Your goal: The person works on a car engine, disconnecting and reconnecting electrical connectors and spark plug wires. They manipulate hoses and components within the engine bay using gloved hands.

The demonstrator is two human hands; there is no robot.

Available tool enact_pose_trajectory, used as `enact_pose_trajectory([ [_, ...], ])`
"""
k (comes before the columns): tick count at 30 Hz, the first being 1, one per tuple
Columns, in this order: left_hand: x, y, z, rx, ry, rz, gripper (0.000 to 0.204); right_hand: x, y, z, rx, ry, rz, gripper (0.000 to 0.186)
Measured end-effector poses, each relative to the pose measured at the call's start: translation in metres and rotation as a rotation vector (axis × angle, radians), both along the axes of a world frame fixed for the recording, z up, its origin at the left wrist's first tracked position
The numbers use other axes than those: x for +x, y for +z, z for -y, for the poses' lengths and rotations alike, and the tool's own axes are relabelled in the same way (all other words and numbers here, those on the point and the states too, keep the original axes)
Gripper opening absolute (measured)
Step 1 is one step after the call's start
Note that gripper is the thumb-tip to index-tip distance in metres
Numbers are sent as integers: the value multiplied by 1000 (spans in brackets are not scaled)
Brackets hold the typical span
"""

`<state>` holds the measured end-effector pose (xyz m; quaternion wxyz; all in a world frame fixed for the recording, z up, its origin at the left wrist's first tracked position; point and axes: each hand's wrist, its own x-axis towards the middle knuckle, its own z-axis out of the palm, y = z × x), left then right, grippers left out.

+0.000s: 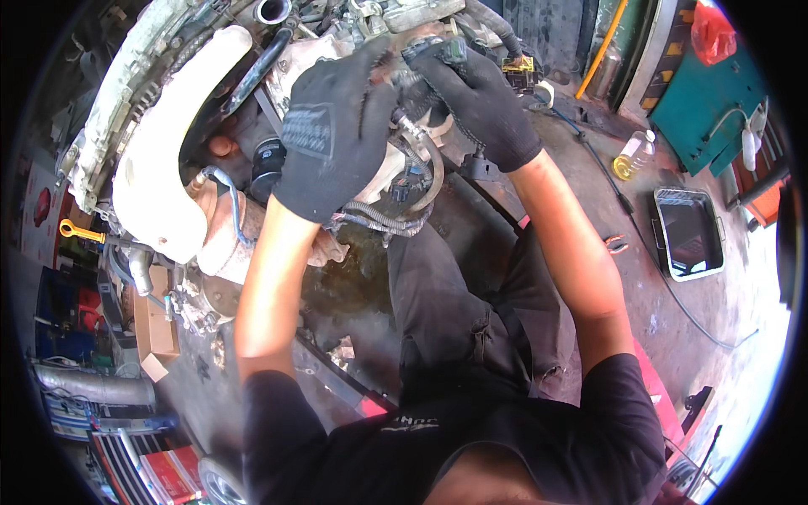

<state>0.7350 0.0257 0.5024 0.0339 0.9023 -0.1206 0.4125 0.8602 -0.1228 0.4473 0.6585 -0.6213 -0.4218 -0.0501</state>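
Note:
My two hands, in black gloves, are at the upper part of a large, grimy engine point(164, 177) with hoses and wiring. My left hand point(332, 135) has its fingers curled together beside the wiring, their tips and anything held hidden. My right hand point(484, 109) is closed on a dark connector point(446, 52) at the top of the engine. Below and between my hands run corrugated wire looms point(429, 177) and a small metal fitting point(404, 122). A black oil filter point(268, 164) sits left of my left wrist, and a yellow dipstick handle point(76, 230) sticks out at the far left.
An oil bottle point(633, 156) stands on the right floor near a black drain tray point(688, 234), pliers point(615, 244) and a cable point(665, 282). A teal board point(703, 109) leans at upper right. A cardboard box point(158, 337) and pipes point(93, 387) lie at left. My legs are below the engine.

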Motion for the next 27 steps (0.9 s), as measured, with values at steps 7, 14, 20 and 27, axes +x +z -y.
enact_pose_trajectory([
  [7, 10, 3, -7, 218, 48, -93, 33, 8, -1, 9, 131, 115, -138, 21],
  [14, 7, 16, -29, 78, -118, -84, 22, -12, -67, 47, -40, 100, -94, 41],
  [20, 3, 33, -61, 85, -61, -96, 29, -14, -21, 48, -281, 120, 232, 36],
  [27, 40, 42, -101, 496, -101, -178, 40, 4, -69, 29, -207, 224, 685, 35],
])
